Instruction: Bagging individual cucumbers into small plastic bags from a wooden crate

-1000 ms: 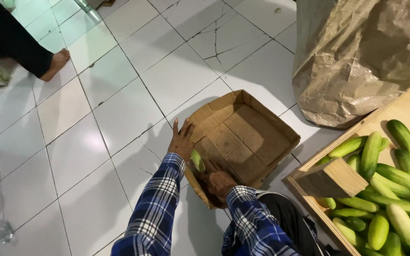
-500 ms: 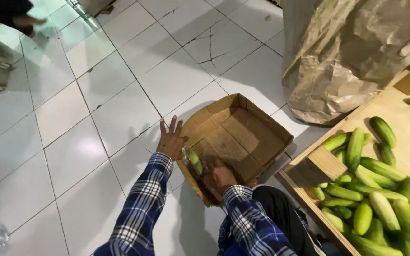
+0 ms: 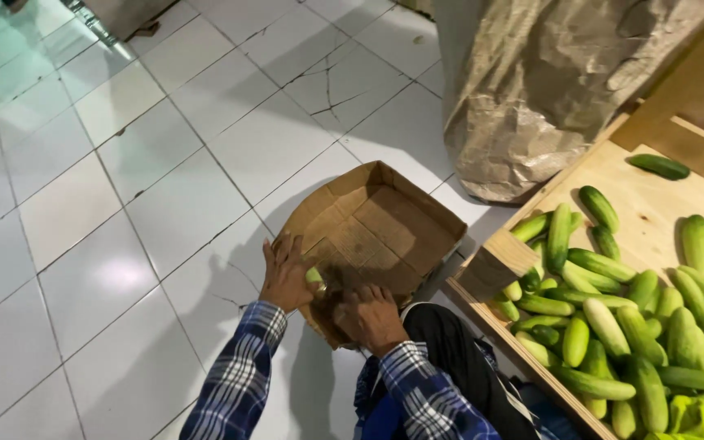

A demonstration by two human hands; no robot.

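Crouching over a shallow cardboard box (image 3: 385, 232) on the tiled floor (image 3: 124, 204), the person is working at its near corner. Their left hand (image 3: 285, 273) is lying with fingers spread on the box's near-left rim, gripping nothing I can make out; a cucumber (image 3: 314, 276) is sitting in the box just beside that hand's fingers. Their right hand (image 3: 375, 316) is resting on the box's near edge, knuckles up and fingers curled, and I cannot tell whether it is closed around anything. Apart from that one cucumber, the box is looking bare, so filling it seems barely begun. Right of the box, a wooden crate (image 3: 653, 204) is holding a big heap of cucumbers (image 3: 637, 318). Beyond the box, a crumpled brown sack (image 3: 547, 90) is standing against the crate.
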